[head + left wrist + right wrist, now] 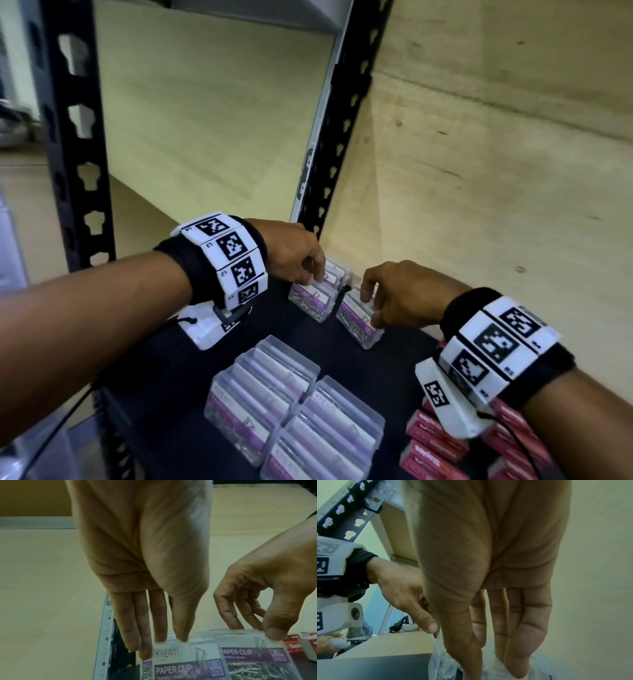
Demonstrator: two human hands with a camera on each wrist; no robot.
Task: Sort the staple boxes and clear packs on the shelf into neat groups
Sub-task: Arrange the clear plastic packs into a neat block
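Your clear plastic paper-clip packs with purple-and-white labels (312, 301) stand on edge in two short rows at the back of the black shelf surface (178, 404) — silver clips show through the fronts, and the wrist view reads "PAPER CLIP".

Your left hand (294, 253) reaches down over the left row: fingers (161, 616) nearly straight behind the front pack, thumb on its top edge, pinching it lightly.

Your right hand (397, 291) is curled over the right row of clear packs (359, 320), thumb on the near top corner, fingertips behind — gripping it.

Nearer you than both hands sits a bigger block of clear packs (291, 411) in two tidy columns. Under your right wrist lie red cardboard staple boxes (435, 442), stacked flat.
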